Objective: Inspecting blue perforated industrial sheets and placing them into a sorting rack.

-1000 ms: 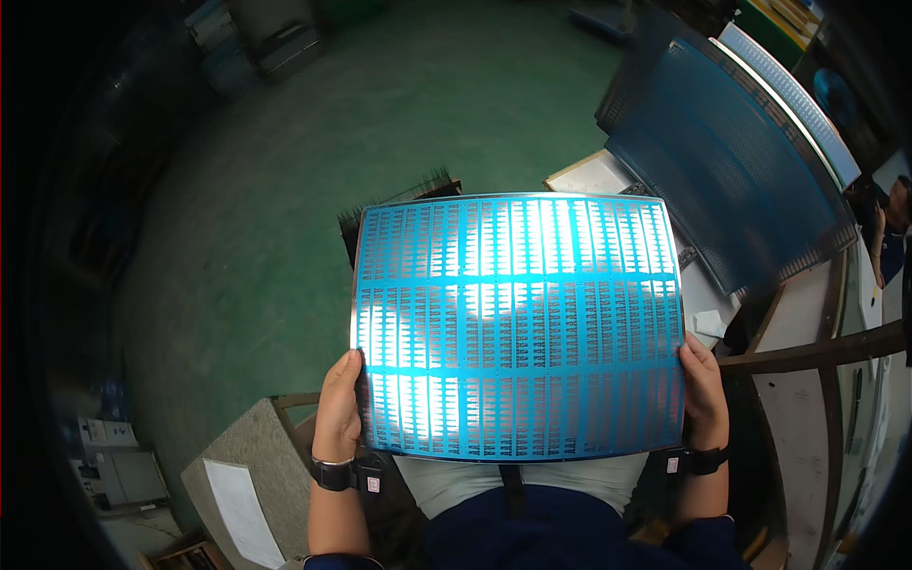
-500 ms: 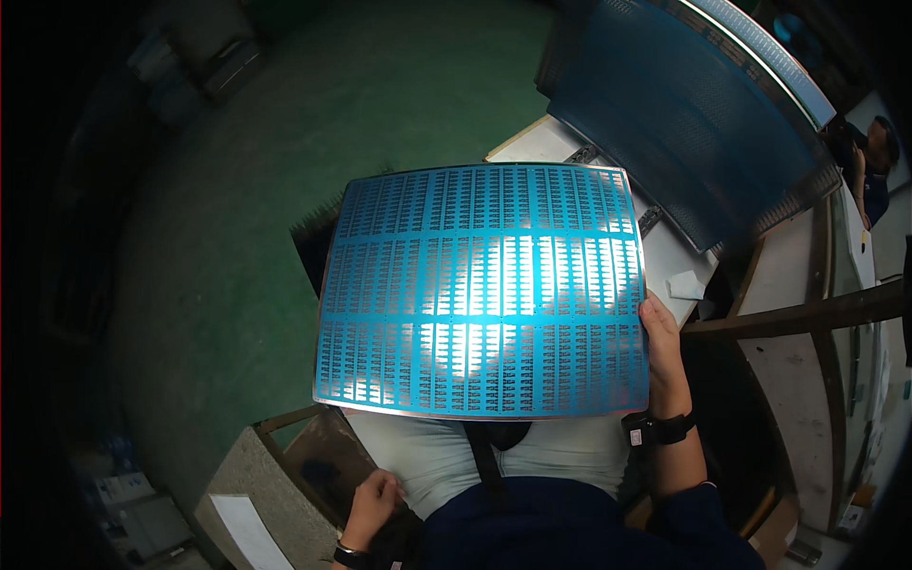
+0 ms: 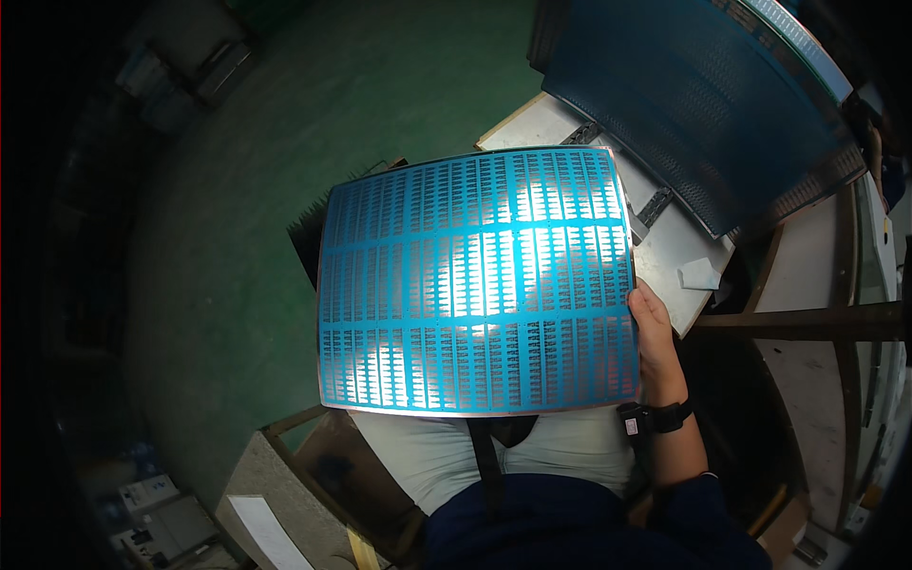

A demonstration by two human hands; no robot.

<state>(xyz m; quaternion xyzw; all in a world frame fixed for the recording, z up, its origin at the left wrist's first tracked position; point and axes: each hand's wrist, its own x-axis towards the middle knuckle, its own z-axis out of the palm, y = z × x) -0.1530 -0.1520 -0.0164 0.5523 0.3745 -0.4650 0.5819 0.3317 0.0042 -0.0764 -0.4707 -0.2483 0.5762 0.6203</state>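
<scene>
A large rectangular circuit board panel (image 3: 513,318), blue with rows of small repeated shiny metal patterns, lies broad side up above my lap. My right hand (image 3: 654,328) grips its right edge; the thumb shows at the rim and the fingers beneath are hidden. Bright glare covers the panel's middle. Below it are my pale trousers (image 3: 570,451). My left hand is out of the picture.
A stack of dark blue panels (image 3: 698,114) leans at the upper right over a white board (image 3: 532,123). On that board lies a scrap of white paper (image 3: 700,275). Dark bristly edges (image 3: 306,233) stick out past the panel's left side. A grey box-like stand (image 3: 285,508) is at lower left.
My left hand, near the stand before, has left the picture. The panel has shifted slightly left and tilted a little, still in my right hand. The surroundings have shifted slightly with the view.
</scene>
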